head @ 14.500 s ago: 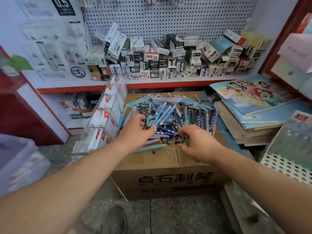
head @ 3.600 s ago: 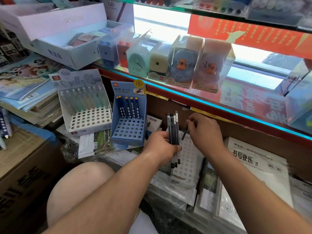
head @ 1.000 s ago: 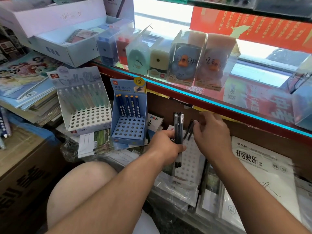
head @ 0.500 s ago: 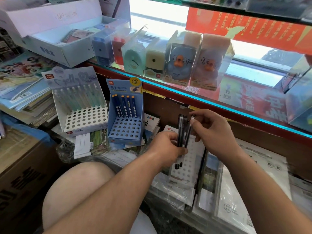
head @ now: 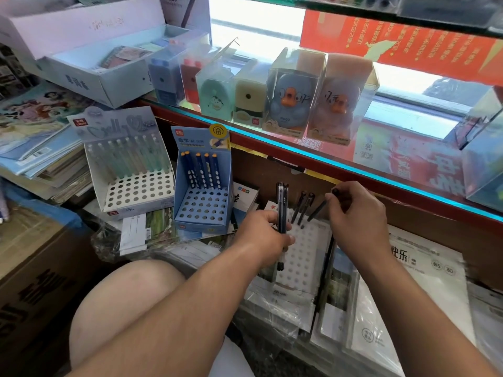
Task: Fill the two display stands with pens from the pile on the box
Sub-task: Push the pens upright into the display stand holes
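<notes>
Left hand: fingers curled tight round a bundle of dark pens, held upright over the near-left edge of a flat white holed stand. Right hand: thumb and fingertips pinch the top of a single pen, slanted, lower end at the stand's back row. Just beside it, two pens stand in holes. Blue stand and pale stand sit left, part filled.

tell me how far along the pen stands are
Early. Done: one back row each in the white stand and blue stand, plus two pens in the flat stand. In hand: left hand grips a dark pen bundle; right hand pinches a single pen at that stand. Left: most holes in all three are empty.
</notes>
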### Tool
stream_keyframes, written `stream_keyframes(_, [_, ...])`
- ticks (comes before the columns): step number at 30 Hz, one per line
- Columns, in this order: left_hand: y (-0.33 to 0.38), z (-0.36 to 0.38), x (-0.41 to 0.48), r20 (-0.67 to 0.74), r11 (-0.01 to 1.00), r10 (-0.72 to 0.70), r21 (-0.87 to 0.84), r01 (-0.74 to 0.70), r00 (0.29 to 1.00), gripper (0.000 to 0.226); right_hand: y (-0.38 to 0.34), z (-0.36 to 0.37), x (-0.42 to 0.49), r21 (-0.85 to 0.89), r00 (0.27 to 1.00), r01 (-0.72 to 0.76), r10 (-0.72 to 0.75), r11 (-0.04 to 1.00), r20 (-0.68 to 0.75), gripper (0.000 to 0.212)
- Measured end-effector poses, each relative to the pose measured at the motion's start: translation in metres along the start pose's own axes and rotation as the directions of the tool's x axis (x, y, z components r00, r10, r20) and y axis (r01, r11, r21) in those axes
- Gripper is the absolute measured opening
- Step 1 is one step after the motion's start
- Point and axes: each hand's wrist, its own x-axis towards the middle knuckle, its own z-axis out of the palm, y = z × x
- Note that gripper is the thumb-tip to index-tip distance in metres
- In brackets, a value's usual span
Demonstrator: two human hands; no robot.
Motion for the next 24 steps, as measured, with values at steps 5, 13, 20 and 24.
stream_keyframes(5, [0.000,0.000,0.001,-0.002,1.000,0.002,-0.003,-0.002,1.000,0.013,0.002,0.005,0.004,-0.035,0.999,0.037,-0.037,0.999,-0.014,0.017])
stream_keyframes(13, [0.001,0.002,0.001,0.005,1.000,0.001,-0.008,-0.001,1.000,0.013,0.005,0.009,0.004,-0.104,0.999,0.040,-0.039,0.994,0.012,0.016])
stream_keyframes(20, [0.002,0.002,0.000,0.011,1.000,0.010,-0.006,-0.010,1.000,0.013,0.003,0.022,-0.003,-0.253,0.991,0.132,-0.118,0.958,0.069,0.010])
stream_keyframes(24, [0.003,0.002,-0.001,0.022,1.000,0.008,-0.016,-0.008,1.000,0.014,0.003,0.024,-0.002,-0.315,0.989,0.143,-0.123,0.938,0.084,0.011])
